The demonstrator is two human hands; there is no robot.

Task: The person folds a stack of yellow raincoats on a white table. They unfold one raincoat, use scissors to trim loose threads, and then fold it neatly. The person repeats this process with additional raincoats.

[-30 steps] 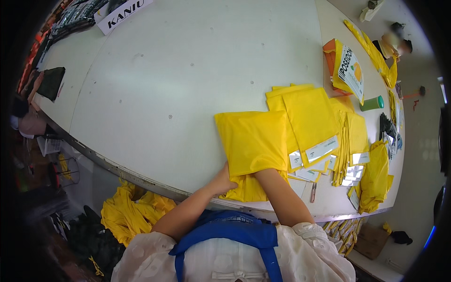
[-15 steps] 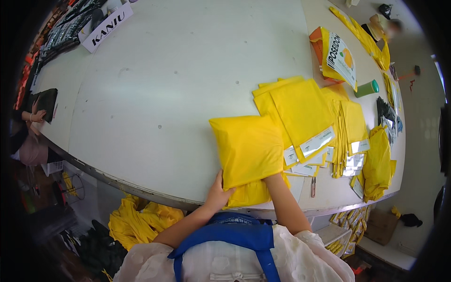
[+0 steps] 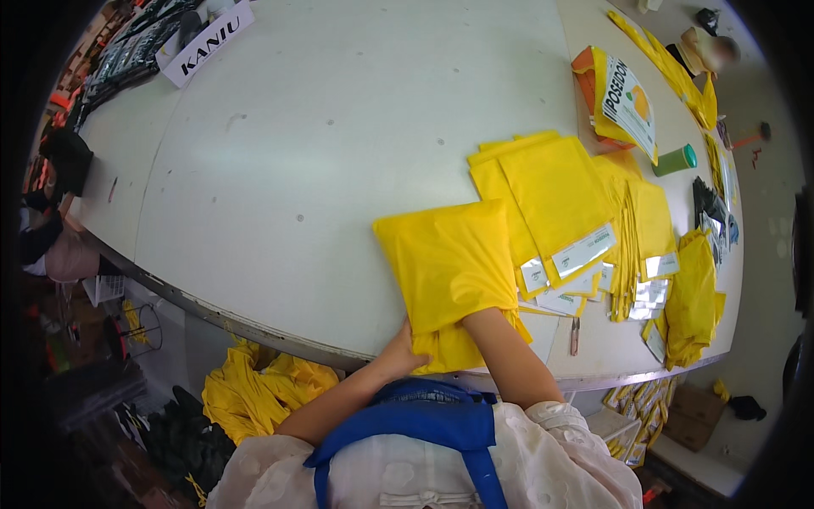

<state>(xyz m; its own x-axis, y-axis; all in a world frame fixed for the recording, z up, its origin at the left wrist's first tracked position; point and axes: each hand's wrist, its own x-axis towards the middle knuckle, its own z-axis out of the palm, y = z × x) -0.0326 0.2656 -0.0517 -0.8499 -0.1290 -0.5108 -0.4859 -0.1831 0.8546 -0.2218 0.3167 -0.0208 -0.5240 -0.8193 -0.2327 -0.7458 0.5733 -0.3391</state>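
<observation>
In front of me on the table lies a plump yellow bag (image 3: 449,263), its mouth toward me. Yellow material (image 3: 454,355) bunches under its near edge. My left hand (image 3: 400,349) grips the bag's near left corner, thumb on top of the bunched material and fingers partly hidden. My right hand (image 3: 480,321) reaches into the bag's mouth up to the wrist, so its fingers are out of sight. A bulge shows in the bag's surface above it. To the right, flat yellow bags (image 3: 555,199) with clear label windows overlap in a pile.
A small knife-like tool (image 3: 575,336) lies near the table's front edge. Further right are a stuffed yellow bundle (image 3: 691,297), a green cup (image 3: 676,160) and a printed pouch (image 3: 623,97). Yellow cloth (image 3: 263,386) heaps below the table. Another person (image 3: 59,246) works at far left.
My right hand has pushed deeper into the yellow bag, and its near side now bulges. My left hand stays at the near left corner. At far left, the other person has lifted a dark item.
</observation>
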